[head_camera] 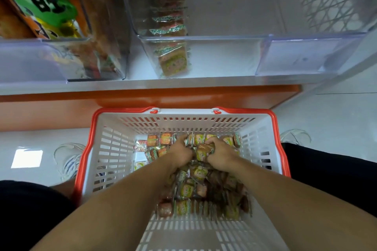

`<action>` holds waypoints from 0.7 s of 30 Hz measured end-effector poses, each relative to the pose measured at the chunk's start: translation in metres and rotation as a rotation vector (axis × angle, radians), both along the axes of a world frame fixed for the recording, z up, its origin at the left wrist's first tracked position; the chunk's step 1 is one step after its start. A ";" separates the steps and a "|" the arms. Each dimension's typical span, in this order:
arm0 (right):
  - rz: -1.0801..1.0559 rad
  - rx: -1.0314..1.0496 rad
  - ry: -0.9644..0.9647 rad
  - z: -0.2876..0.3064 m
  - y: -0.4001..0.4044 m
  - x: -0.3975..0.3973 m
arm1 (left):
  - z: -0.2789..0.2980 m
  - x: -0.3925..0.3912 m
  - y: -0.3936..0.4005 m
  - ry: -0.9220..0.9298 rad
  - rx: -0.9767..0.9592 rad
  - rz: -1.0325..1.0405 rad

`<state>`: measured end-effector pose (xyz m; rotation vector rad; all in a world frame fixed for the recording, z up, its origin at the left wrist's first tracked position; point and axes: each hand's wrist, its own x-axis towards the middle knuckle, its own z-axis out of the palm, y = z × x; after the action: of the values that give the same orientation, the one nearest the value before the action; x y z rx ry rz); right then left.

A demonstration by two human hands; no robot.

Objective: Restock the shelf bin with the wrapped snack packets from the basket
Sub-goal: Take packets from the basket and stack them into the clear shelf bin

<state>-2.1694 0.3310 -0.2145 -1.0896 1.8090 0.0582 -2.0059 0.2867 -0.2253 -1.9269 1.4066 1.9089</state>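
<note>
My left hand (180,150) and right hand (219,154) are both down in the basket (91,149), fingers curled into the heap of snack packets (193,185); the right pinches a small bunch, and the left looks closed on packets too. I judge I'm gathering a handful, since moving them singly would be slow. The packets lie loose across the basket floor. Above, the clear shelf bin (204,55) holds one narrow row of the same packets (169,26), with bare room to its right. Its raised front lip stands between basket and bin. A neighbouring bin (85,59) on the left holds other bags.
</note>
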 end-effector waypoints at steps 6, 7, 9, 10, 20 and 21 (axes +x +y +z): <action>0.103 -0.001 -0.065 -0.001 0.004 -0.005 | -0.002 -0.012 -0.011 0.078 0.145 0.175; 0.117 -0.007 -0.070 -0.002 0.006 -0.002 | -0.002 -0.016 -0.011 0.054 0.123 0.173; 0.133 -0.025 -0.084 -0.006 0.008 0.005 | -0.005 -0.024 -0.009 -0.022 0.071 0.177; 0.122 -0.034 -0.093 -0.007 0.008 0.008 | -0.007 -0.027 -0.008 -0.068 0.040 0.182; 0.072 -0.099 -0.174 0.025 -0.008 0.011 | 0.013 0.006 0.001 -0.030 0.081 0.304; 0.061 -0.103 -0.191 0.031 -0.010 0.013 | 0.019 0.012 0.001 -0.020 0.094 0.327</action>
<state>-2.1567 0.3206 -0.1831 -1.1817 1.6219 -0.1010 -1.9940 0.2881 -0.2062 -2.2347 1.0249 2.0354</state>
